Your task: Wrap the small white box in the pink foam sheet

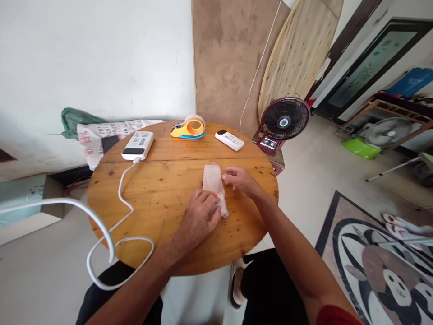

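Observation:
On the round wooden table [158,189] lies a pale pinkish, thin crinkled strip [212,177], perhaps film or tissue; its material is unclear. My left hand [200,211] rests on the strip's lower half, with fingers and thumb closed over it. A small greyish patch shows between thumb and fingers, too little to name. Just right of the strip, my right hand [239,180] hovers with loosely bent fingers, apart and holding nothing, its fingertips close to the strip's edge.
A yellow and blue tape dispenser [189,127] stands at the table's far side. Left of it is a white power bank [138,145] with a white cable [121,189]; a second white power bank [230,140] lies to the right. A fan [284,121] stands beyond the table's right edge.

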`<state>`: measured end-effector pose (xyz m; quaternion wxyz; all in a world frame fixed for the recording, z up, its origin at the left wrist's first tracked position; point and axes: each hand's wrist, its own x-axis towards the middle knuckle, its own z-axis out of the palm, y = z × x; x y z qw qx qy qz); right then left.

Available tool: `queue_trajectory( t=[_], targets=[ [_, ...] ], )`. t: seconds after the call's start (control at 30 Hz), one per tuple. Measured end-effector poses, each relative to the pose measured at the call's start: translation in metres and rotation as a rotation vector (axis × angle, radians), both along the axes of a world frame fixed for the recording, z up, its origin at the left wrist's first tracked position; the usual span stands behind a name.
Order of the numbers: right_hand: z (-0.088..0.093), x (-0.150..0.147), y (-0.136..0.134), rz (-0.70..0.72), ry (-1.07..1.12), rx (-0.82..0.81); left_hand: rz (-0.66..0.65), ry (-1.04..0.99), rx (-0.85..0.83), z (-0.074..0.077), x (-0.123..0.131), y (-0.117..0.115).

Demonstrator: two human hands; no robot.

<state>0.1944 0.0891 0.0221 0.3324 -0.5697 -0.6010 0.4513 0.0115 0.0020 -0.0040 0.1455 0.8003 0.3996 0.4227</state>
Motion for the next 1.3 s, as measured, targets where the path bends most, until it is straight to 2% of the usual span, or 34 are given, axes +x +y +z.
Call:
queue_trajectory(
  t=[0.17, 0.33, 0.53, 0.63, 0.8, 0.93, 1.17, 1.3],
  targets=[
    [-0.010, -0.022, 0.027, 0.060, 0.071, -0.034, -0.014, 0.000, -0.009, 0.000, 0.000, -0.001],
    [-0.018, -0.031, 0.029, 0.039, 0.184, 0.023, -0.017, -0.013, -0.018, 0.002, 0.000, -0.002],
    [-0.032, -0.037, 0.029, -0.032, 0.216, 0.128, 0.024, 0.024, -0.039, 0.003, 0.001, -0.001],
    [-0.027, -0.037, 0.026, -0.031, 0.242, 0.135, 0.043, 0.017, -0.070, 0.003, 0.000, -0.001],
    [0.007, -0.027, 0.002, 0.066, 0.262, 0.102, 0.059, 0.028, -0.114, 0.003, -0.001, 0.000],
    [0.027, -0.022, -0.032, 0.201, 0.175, 0.185, 0.110, 0.075, -0.039, 0.001, -0.003, -0.002],
    [0.028, -0.024, -0.072, 0.166, -0.055, 0.360, 0.276, 0.009, -0.085, -0.005, -0.003, -0.006],
    [0.017, -0.025, -0.091, 0.198, -0.145, 0.535, 0.237, -0.102, -0.124, -0.007, -0.004, -0.005]
  ],
)
